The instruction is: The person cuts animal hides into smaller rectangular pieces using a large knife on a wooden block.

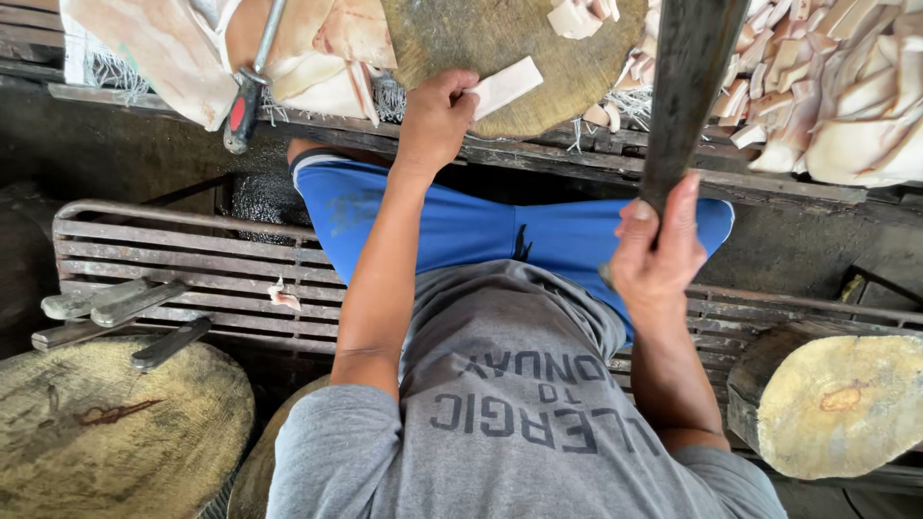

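Note:
My left hand [437,113] pinches a pale strip of pork fat [507,85] and holds it flat on the near edge of a round wooden chopping block [510,43]. My right hand [659,245] grips the handle of a big dark cleaver [687,77], whose blade is raised upright above the block's right side. Cut pale pieces [577,16] lie at the block's far edge. My blue shorts and grey shirt fill the middle below.
A heap of cut fat pieces [836,86] lies to the right, large slabs of pork skin [173,48] and a sharpening steel with a red-black handle [245,91] to the left. Two other wooden blocks [106,432] [846,404], spare cleavers [115,303] and a metal grate [192,259] sit below.

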